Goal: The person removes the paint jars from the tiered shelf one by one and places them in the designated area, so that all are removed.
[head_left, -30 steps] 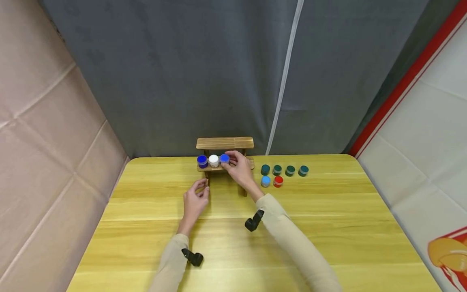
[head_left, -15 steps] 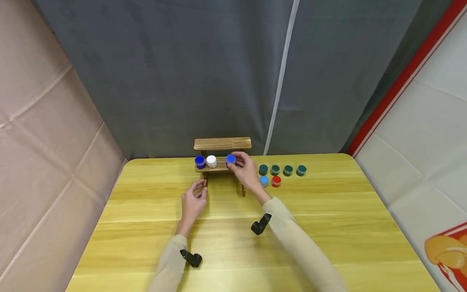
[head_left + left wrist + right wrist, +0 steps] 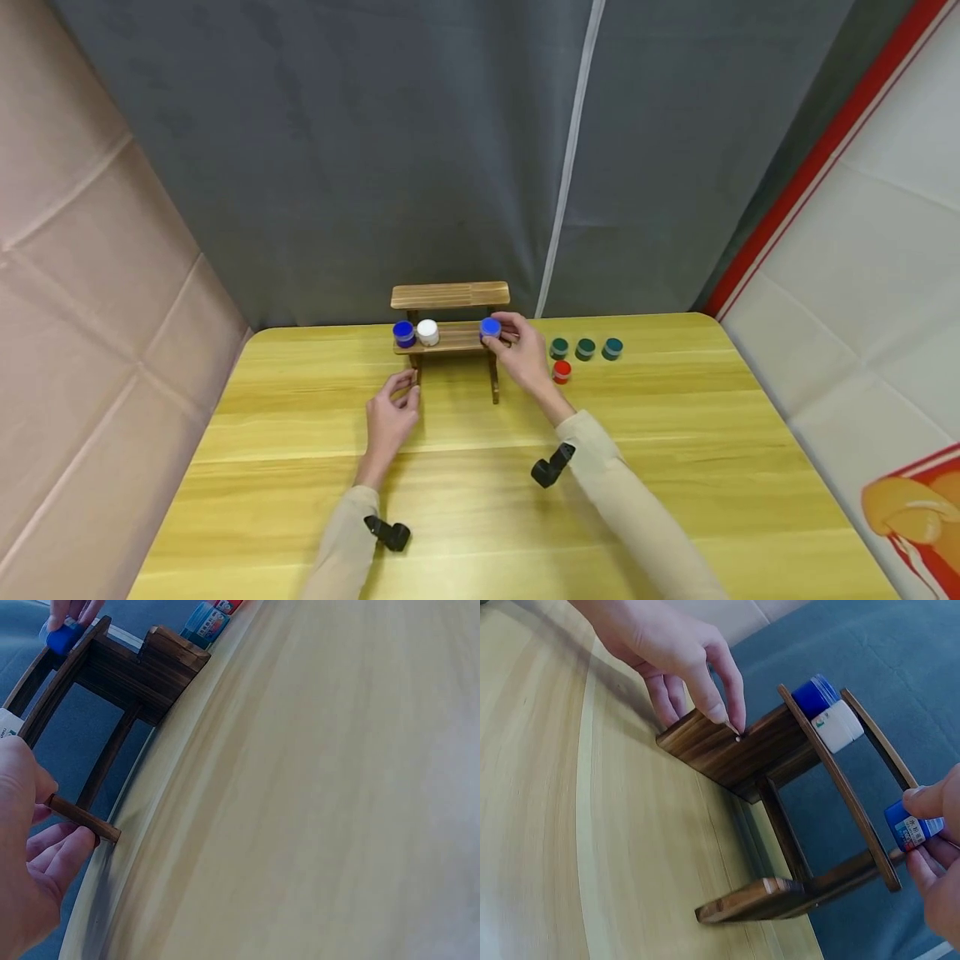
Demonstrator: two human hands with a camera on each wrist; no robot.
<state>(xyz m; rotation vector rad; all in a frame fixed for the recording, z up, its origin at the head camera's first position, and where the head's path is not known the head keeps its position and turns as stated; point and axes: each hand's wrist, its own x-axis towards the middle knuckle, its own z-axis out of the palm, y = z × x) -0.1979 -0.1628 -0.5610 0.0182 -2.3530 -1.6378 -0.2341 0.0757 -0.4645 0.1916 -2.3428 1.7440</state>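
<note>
A two-tier wooden rack (image 3: 450, 295) stands at the back of the table. My left hand (image 3: 388, 423) grips its left leg (image 3: 84, 816) between thumb and fingers. My right hand (image 3: 527, 360) pinches a small paint jar with a blue cap (image 3: 491, 327) at the right end of the lower tier; the right wrist view shows its printed label (image 3: 913, 832). A dark blue jar (image 3: 403, 334) and a white jar (image 3: 427, 333) stand side by side at that tier's left end. Bare slats (image 3: 459, 336) lie between the white jar and the pinched one.
Right of the rack stand several green-capped jars (image 3: 586, 348) and a red jar (image 3: 562, 372). A blue-labelled jar (image 3: 204, 627) shows in the left wrist view. A grey curtain (image 3: 360, 167) hangs behind the wooden table (image 3: 465, 500).
My right hand has moved the blue-capped jar rightward along the lower tier, away from the white jar. It now covers the light blue jar on the table. My left hand keeps its grip.
</note>
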